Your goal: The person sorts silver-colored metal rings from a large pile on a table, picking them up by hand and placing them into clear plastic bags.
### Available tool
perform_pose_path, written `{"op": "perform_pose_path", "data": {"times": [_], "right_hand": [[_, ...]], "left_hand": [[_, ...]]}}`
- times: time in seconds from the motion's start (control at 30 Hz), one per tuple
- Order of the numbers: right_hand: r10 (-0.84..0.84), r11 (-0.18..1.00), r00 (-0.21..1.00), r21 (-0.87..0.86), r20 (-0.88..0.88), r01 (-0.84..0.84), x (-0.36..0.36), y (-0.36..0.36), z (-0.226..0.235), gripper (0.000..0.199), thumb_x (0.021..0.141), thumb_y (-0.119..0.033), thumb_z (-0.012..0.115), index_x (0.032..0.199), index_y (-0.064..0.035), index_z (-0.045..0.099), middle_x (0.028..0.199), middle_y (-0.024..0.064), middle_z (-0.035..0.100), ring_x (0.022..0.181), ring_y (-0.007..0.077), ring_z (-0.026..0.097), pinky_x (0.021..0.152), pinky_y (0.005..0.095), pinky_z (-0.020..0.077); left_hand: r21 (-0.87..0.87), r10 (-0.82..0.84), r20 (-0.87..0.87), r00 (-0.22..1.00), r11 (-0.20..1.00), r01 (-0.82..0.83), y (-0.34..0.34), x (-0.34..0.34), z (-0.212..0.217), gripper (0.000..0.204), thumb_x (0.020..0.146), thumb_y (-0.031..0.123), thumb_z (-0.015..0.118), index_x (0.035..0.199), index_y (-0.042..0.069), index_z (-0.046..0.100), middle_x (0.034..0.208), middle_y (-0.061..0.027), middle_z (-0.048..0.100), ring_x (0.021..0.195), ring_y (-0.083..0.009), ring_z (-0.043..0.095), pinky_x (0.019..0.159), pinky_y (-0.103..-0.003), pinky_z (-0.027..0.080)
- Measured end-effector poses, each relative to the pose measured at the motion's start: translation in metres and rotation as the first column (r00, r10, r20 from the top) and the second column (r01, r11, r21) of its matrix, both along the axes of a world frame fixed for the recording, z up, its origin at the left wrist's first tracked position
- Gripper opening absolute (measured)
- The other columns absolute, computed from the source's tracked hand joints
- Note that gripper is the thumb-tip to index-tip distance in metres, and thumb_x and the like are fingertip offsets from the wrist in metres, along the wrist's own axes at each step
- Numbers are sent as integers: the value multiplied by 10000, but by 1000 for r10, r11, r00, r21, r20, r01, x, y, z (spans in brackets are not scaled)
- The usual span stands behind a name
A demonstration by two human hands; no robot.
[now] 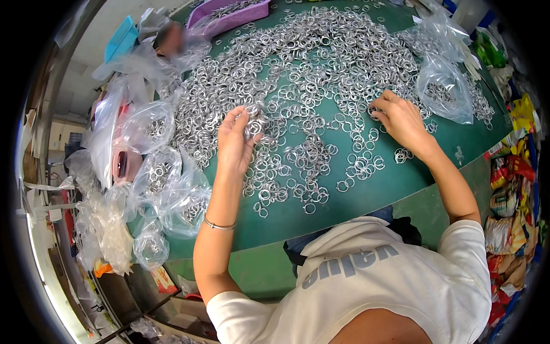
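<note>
A large heap of small silvery metal rings (344, 40) spreads over the green tabletop (366, 200). Near the heap's left side, my left hand (234, 140) is closed around several metal rings (255, 121), which show between the thumb and fingers. My right hand (403, 121) is at the heap's right side, palm down. Its fingers are curled and pinched, with a metal ring (372, 107) at the tips; the palm side is hidden. Between the hands lies a smaller cluster of rings (311, 157), with loose ones strewn toward the near edge.
Clear plastic bags (172, 189) with rings inside crowd the table's left side. Another clear bag (444, 86) of rings lies at the right. A purple tray (229, 17) and a blue tray (121, 40) stand at the far left. Colourful packages (504, 200) line the right side.
</note>
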State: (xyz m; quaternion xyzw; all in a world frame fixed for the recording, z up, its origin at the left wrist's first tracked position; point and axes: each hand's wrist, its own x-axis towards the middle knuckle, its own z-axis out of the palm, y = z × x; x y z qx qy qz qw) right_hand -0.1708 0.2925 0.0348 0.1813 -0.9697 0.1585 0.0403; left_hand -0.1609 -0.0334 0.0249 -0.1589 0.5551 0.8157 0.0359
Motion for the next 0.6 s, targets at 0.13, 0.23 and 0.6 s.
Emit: {"op": "perform_pose_path", "data": {"times": [0.13, 0.23, 0.6], "right_hand": [[197, 966, 973, -144, -116, -213, -1, -29, -17, 195, 771, -137, 647, 952, -72, 618, 929, 79, 570, 705, 307, 602, 617, 427, 472], [231, 972, 973, -54, 3, -230, 2, -46, -19, 185, 750, -132, 667, 913, -67, 610, 957, 66, 556, 699, 299, 602, 608, 420, 472], [304, 696, 789, -690, 534, 199, -37, -10, -3, 149, 870, -113, 571, 960, 1, 603, 763, -25, 568, 625, 19, 432, 563, 205, 376]], "left_hand": [[46, -73, -90, 993, 996, 77, 2, 3, 2, 318, 883, -10, 444, 1201, -21, 445, 1082, -147, 581, 893, -181, 619, 677, -299, 574], [-66, -223, -143, 964, 974, 216, -3, 10, 9, 409, 844, -85, 408, 1247, -18, 424, 1187, -152, 539, 1034, -221, 573, 806, -357, 543], [-911, -479, -138, 867, 405, 78, -14, 12, 8, 339, 830, -49, 495, 1164, -2, 525, 1165, -149, 560, 1073, -244, 542, 881, -337, 441]]}}
